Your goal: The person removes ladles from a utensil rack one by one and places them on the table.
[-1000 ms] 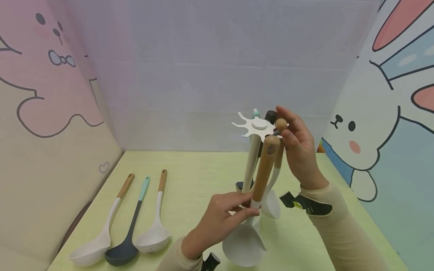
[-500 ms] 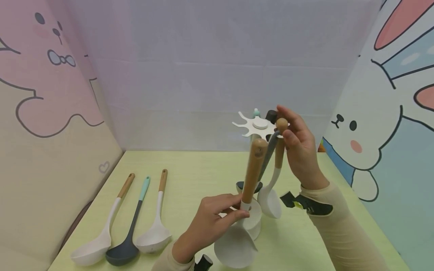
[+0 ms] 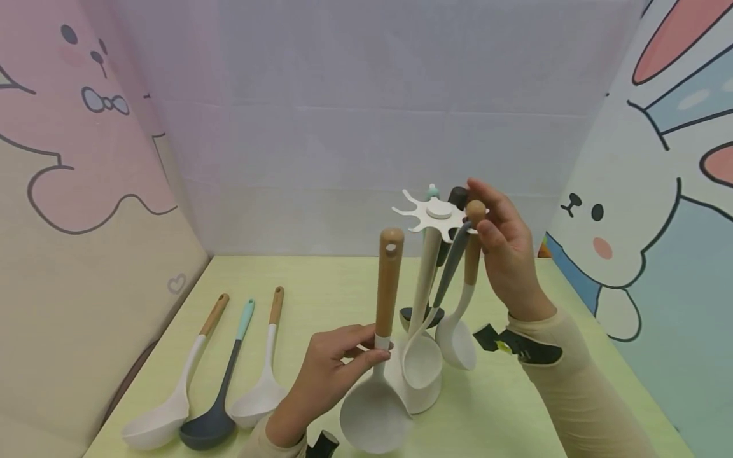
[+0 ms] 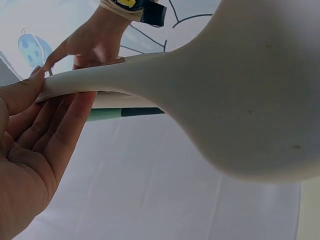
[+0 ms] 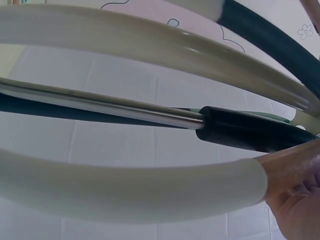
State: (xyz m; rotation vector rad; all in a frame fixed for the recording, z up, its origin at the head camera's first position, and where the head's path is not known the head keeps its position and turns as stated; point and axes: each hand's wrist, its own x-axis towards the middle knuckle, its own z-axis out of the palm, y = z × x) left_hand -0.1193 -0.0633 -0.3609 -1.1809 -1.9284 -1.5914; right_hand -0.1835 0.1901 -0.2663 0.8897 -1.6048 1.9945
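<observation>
My left hand [image 3: 338,366] pinches the neck of a white ladle [image 3: 375,413] with a wooden handle, held upright just left of the rack. In the left wrist view the ladle's broad back [image 4: 250,95] fills the right side. My right hand [image 3: 509,254] is at the top of a white rotating utensil rack [image 3: 426,273], thumb and fingers around the wooden handle [image 3: 472,257] of a hanging white ladle [image 3: 456,343]. A grey-handled white ladle [image 3: 424,362] hangs at the rack's front. A black handle [image 3: 458,196] shows behind, near my right fingertips.
On the left of the pale green table [image 3: 326,286] lie a wooden-handled white ladle [image 3: 157,423], a dark ladle [image 3: 207,429] with a mint handle, and another white ladle [image 3: 258,401]. Fabric walls [image 3: 343,159] enclose the back and sides.
My left hand has moved the wooden-handled ladle leftward, away from the rack, uncovering the grey-handled ladle and the rack's base. My right hand has stayed at the rack top.
</observation>
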